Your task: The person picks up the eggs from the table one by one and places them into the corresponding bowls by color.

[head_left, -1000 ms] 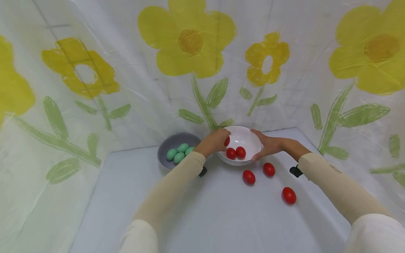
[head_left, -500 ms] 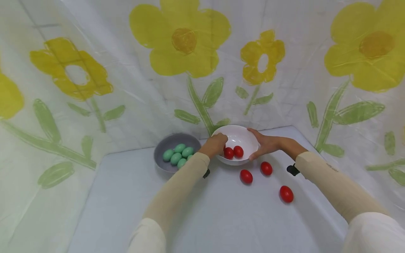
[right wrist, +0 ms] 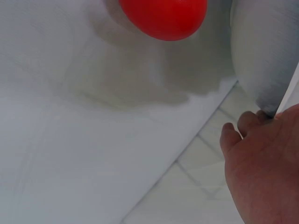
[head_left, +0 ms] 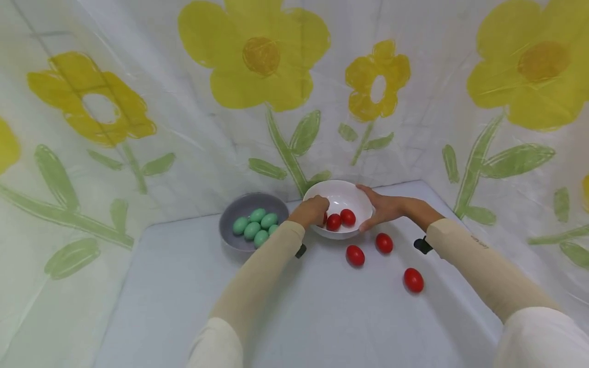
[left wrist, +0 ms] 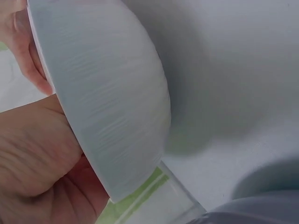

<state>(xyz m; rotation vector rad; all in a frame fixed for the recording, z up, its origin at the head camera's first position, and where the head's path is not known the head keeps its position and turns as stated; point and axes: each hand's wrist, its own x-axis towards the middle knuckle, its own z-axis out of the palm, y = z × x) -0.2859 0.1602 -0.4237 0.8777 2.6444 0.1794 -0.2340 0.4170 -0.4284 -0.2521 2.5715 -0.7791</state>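
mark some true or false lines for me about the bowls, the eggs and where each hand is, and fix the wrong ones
1. The gray bowl holds green eggs. True.
2. The left hand is in the gray bowl. False: the left hand reaches into the white bowl.
3. The right hand grips the white bowl. True.
4. Only one red egg lies on the table outside the bowls. False: three red eggs lie on the table.
5. In the head view, the white bowl stands to the right of the gray bowl. True.
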